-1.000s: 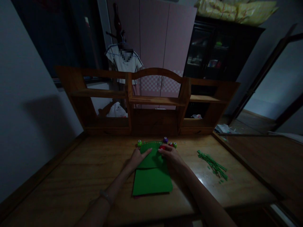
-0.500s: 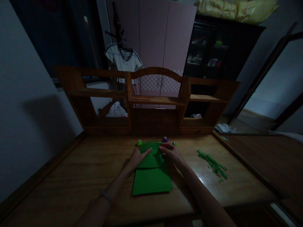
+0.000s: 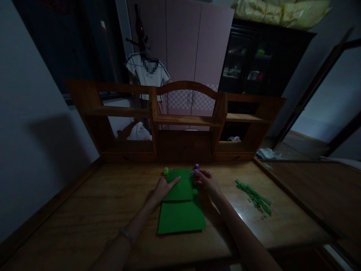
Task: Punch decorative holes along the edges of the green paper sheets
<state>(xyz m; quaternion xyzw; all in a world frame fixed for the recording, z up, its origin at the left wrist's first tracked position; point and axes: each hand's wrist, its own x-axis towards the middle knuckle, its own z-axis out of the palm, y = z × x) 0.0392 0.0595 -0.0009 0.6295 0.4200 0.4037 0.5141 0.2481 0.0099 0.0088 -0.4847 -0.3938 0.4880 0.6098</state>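
Note:
A green sheet (image 3: 180, 216), folded or layered, lies in front of me with a row of small holes or notches along its far edge. My left hand (image 3: 163, 187) grips its left side, thumb laid over the upper layer (image 3: 179, 190). At the right edge my right hand (image 3: 207, 180) is closed in a pinch around a small red piece (image 3: 196, 176), largely covered by the fingers. Close to those fingertips is a small purple figure (image 3: 197, 166) with an eye-like spot. A similar green figure (image 3: 166, 171) stands by the sheet's far left corner.
A pile of thin green strips (image 3: 254, 196) with loose bits lies on the wooden desk (image 3: 113, 199) to the right. Along the back rises a wooden shelf unit (image 3: 186, 119). A raised rim (image 3: 293, 199) borders the desk's right side.
My right hand has drawn slightly right, off the sheet's top, with the red piece between its fingers. More of the sheet's right edge shows. My left hand has stayed almost still.

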